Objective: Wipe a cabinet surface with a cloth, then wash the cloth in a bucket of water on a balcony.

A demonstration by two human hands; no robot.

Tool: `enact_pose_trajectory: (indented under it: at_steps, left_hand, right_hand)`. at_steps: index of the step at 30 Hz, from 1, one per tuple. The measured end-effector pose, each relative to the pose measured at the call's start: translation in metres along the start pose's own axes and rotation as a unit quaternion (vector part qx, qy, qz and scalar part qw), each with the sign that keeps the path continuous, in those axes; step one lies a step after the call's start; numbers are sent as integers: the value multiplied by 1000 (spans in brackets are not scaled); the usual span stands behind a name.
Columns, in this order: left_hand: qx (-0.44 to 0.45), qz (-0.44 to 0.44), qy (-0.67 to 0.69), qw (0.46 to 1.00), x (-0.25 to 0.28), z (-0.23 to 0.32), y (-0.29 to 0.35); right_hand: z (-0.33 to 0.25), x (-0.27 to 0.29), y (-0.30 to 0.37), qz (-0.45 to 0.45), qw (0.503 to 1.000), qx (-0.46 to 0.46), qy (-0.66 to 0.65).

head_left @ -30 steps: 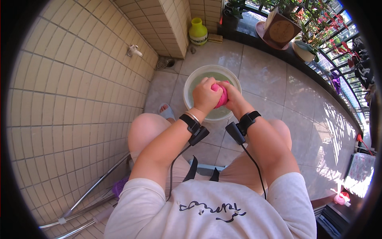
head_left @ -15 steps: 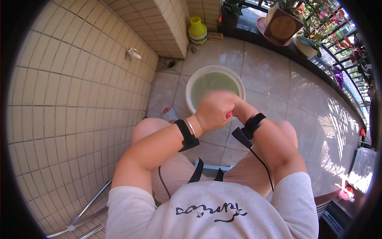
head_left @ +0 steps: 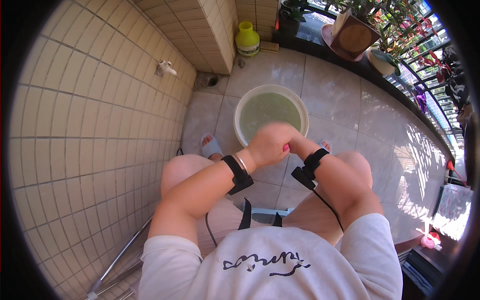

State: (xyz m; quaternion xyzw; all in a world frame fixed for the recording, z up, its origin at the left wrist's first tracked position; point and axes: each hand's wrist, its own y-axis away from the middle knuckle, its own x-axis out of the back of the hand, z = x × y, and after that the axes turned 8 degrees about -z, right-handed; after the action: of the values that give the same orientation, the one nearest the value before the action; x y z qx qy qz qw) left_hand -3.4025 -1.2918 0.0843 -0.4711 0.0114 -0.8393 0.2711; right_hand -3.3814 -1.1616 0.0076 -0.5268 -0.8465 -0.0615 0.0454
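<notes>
My left hand is closed over the near rim of a round white bucket filled with cloudy greenish water. A bit of a small pink thing peeks out where the hands meet; its kind is hidden. Pressed against the left hand, my right hand is bent inward and looks closed, its fingers mostly hidden. The far side of the joined hands is smeared by motion. Black straps circle both wrists, and a silver bangle sits by the left one.
A tiled wall with a white tap rises at the left. By the far corner stand a yellow-green bottle, a brush and a floor drain. Potted plants line the railing ledge. A light blue stool shows between my legs.
Both hands, still joined, have come slightly nearer to me, showing more of the water. The view has shifted a little, and my right foot now shows beside the right wrist.
</notes>
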Motion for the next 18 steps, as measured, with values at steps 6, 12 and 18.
enact_pose_trajectory:
  at_steps: [6, 12, 18]
  left_hand:
    - [225, 248, -41, 941, 93, -56, -26]
    - [345, 444, 60, 825, 161, -102, 3]
    - [311, 546, 243, 739, 163, -121, 4]
  right_hand:
    - [-2, 54, 2, 400, 861, -256, -183]
    - [27, 32, 45, 282, 800, -514, -128]
    - [76, 28, 72, 260, 851, -347, -296]
